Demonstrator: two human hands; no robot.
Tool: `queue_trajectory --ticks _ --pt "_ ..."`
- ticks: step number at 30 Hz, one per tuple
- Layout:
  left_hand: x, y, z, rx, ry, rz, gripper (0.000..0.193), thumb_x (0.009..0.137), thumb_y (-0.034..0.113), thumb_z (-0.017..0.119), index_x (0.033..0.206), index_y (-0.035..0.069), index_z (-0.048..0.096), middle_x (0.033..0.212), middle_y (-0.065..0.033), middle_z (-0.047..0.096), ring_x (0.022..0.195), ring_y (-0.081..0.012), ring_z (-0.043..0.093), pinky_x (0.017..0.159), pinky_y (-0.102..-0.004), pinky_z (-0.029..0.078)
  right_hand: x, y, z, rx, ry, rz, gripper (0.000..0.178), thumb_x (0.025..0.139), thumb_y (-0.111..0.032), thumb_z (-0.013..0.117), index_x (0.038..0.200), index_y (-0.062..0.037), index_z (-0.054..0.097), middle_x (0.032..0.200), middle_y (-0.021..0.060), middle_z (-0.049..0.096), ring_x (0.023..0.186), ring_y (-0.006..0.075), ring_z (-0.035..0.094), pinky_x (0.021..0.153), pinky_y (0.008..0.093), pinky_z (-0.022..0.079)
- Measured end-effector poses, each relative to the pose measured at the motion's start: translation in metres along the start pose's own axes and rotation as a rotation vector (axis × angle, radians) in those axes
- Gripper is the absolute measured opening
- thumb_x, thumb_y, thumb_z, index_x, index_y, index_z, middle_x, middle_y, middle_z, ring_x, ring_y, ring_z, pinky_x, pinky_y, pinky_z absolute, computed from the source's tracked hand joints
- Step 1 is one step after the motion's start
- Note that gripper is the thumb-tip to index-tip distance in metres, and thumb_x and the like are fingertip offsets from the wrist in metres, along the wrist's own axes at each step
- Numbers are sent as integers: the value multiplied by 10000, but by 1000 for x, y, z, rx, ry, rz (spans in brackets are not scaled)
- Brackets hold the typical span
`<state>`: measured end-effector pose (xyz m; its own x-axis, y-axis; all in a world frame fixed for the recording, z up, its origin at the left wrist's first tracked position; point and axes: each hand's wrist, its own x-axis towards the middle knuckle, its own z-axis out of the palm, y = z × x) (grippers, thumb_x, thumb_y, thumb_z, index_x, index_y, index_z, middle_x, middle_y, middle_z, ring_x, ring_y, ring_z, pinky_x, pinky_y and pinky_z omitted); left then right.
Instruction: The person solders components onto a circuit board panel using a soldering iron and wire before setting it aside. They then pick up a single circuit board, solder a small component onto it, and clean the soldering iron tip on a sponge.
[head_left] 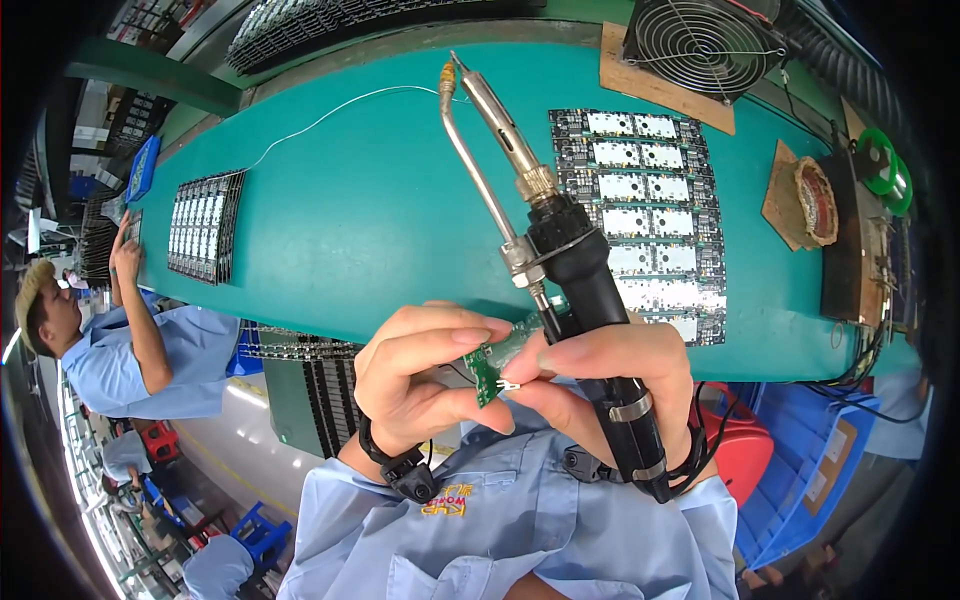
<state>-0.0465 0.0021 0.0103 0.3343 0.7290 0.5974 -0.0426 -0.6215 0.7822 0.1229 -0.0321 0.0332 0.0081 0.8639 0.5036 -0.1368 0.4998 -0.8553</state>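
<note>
While my left hand (pixel 420 375) pinched the small green circuit board (pixel 492 368) close to my chest, my right hand (pixel 610 375) had its grip shut around the black handle of the soldering iron (pixel 560 270) and touched the board's right edge with a fingertip. The iron's long metal tip pointed up and away, toward the far side, with a thin feed tube beside it. To do this step well, I judged that the board had to stay flat and firm between the fingers, and the hot tip had to stay clear of skin and sleeve.

Below the hands lay the green counter (pixel 370 210). A panel of dark boards (pixel 655 215) lay on its right, a smaller panel (pixel 205 228) on its left, and a thin white wire (pixel 330 112) ran across the far part. A fan (pixel 700 40) stood at the far right, near a solder spool (pixel 880 160). A co-worker in a blue shirt (pixel 130 350) sat at the left.
</note>
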Motion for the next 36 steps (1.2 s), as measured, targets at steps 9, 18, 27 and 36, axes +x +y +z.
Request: queue_trajectory --ticks 9,18,27,36 --pt "5 -3 8 13 19 50 601 623 349 769 1067 4 559 954 -141 626 828 -258 647 679 -325 522 0 -4 -1 106 -16 -47 406 730 40 641 1123 -14 556 867 134 602 714 185 594 600 259 488" --pt "10 1 10 34 -25 51 548 656 344 751 1043 -5 581 954 -146 624 817 -262 642 681 -328 521 -2 -4 -5 69 -8 -111 371 762 8 622 1127 -22 564 853 125 597 685 170 578 563 242 460" --pt "17 4 20 89 -57 59 479 674 325 751 995 2 604 916 -139 628 786 -253 634 678 -335 523 -7 -15 -21 -23 -30 -64 390 726 54 670 1081 -36 538 870 155 623 716 212 619 610 283 500" --pt "32 5 43 225 -166 214 417 704 255 770 980 11 575 876 -134 597 760 -257 615 649 -367 510 -16 -40 -33 -343 53 24 480 747 87 681 1084 -73 379 864 228 617 784 255 642 679 339 520"
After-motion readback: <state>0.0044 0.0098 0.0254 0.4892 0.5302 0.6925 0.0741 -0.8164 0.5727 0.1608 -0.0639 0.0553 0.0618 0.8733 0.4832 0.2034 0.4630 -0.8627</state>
